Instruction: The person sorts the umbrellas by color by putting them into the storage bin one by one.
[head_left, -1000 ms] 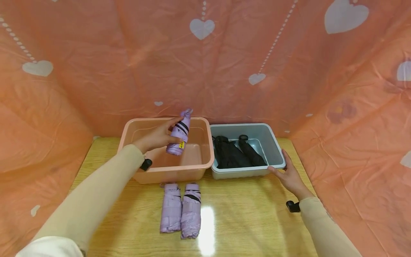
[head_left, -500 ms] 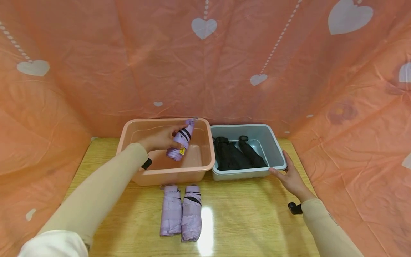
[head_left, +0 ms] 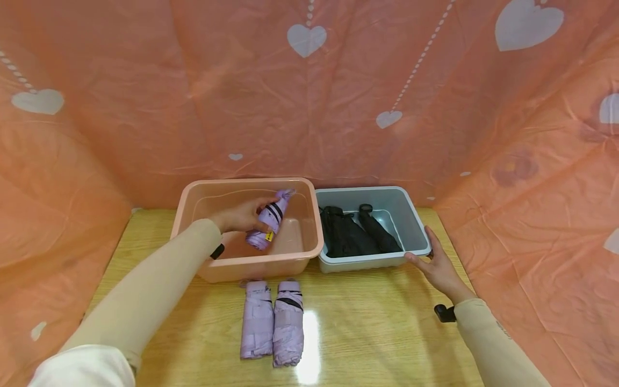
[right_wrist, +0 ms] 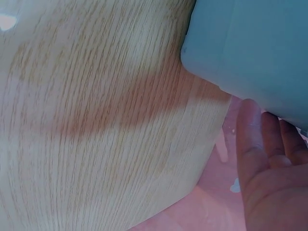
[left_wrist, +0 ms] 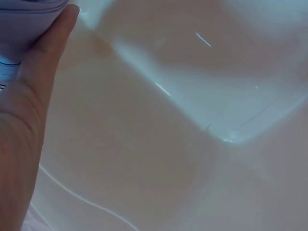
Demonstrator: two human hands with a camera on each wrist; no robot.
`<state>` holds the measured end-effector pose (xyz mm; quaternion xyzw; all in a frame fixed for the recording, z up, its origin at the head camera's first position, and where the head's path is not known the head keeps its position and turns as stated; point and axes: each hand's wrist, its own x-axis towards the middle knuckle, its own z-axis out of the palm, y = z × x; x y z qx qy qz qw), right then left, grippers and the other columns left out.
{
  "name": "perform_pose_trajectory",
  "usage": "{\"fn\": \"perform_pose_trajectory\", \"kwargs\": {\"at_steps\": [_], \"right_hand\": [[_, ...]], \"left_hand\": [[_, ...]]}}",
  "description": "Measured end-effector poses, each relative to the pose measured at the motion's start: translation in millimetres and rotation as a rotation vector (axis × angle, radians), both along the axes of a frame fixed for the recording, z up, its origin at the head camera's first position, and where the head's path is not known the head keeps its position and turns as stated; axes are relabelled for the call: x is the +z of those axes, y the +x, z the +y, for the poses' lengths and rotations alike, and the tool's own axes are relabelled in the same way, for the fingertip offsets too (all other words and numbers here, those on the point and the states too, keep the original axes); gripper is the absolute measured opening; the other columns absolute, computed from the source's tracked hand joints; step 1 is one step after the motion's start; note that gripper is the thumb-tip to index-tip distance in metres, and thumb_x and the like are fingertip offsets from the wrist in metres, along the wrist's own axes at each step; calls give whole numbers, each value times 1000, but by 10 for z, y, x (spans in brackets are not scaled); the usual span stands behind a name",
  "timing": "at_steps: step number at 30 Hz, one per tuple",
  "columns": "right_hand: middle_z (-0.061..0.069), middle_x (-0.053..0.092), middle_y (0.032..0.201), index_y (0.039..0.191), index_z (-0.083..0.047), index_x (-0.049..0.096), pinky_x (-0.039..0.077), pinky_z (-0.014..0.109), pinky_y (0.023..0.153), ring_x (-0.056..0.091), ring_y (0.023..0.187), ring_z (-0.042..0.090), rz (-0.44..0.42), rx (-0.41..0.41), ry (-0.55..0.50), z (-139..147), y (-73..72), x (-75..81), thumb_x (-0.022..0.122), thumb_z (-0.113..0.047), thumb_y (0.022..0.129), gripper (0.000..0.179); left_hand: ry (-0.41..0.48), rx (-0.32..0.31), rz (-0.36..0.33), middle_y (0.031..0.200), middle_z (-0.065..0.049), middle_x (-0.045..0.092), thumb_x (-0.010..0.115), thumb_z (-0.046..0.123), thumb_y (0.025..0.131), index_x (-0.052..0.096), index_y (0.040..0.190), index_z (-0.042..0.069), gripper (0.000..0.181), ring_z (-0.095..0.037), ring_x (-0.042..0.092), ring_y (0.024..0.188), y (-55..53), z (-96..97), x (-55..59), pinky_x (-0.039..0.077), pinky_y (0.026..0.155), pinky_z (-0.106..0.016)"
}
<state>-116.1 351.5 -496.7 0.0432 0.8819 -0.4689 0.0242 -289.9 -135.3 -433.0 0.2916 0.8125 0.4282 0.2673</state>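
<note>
Left hand grips 1 purple umbrella, peach bin around it; right hand, fingers spread, touches gray bin.

Your left arm stretches forward and inward, your left hand curled in a grip. Your right arm slants inward, your right hand relaxed, thumb spread apart.

I could pass over the tabletop right of the two lavender rolls; they block my low approach to the peach bin, and the grey bin walls off its right side.
</note>
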Motion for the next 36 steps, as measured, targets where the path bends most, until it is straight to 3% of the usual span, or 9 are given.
{"fn": "perform_pose_trajectory", "kwargs": {"at_steps": [10, 21, 27, 36], "right_hand": [[33, 21, 155, 160, -15, -11, 33, 64, 104, 32, 136, 51, -7, -1, 7, -7, 13, 29, 68, -31, 97, 102], [33, 24, 153, 160, -14, -9, 33, 65, 104, 35, 133, 50, 11, 4, 2, -8, 3, 15, 68, -31, 97, 101], [33, 23, 153, 160, -13, -9, 32, 65, 105, 34, 133, 51, 17, 8, 2, 0, 10, 11, 68, -29, 97, 101], [32, 24, 154, 160, -16, -10, 35, 63, 103, 35, 134, 49, 28, 11, -4, 3, 20, 8, 69, -27, 96, 102]], "left_hand": [[-53, -24, -8, 121, -31, 51, 73, -8, 83, 25, 152, -9, 84, -34, 58, 97, -37, -11, -160, 54, 77, -35], [-154, -63, 55, 132, -34, 46, 75, -3, 82, 26, 151, -11, 84, -34, 55, 105, -74, 107, -267, 51, 84, -35], [-189, -92, 34, 125, -33, 49, 74, -5, 81, 26, 149, -12, 84, -33, 58, 98, -90, 176, -295, 54, 78, -35], [-256, -138, 71, 127, -35, 47, 73, -7, 78, 28, 146, -16, 82, -38, 53, 108, -50, 293, -304, 52, 85, -36]]}}
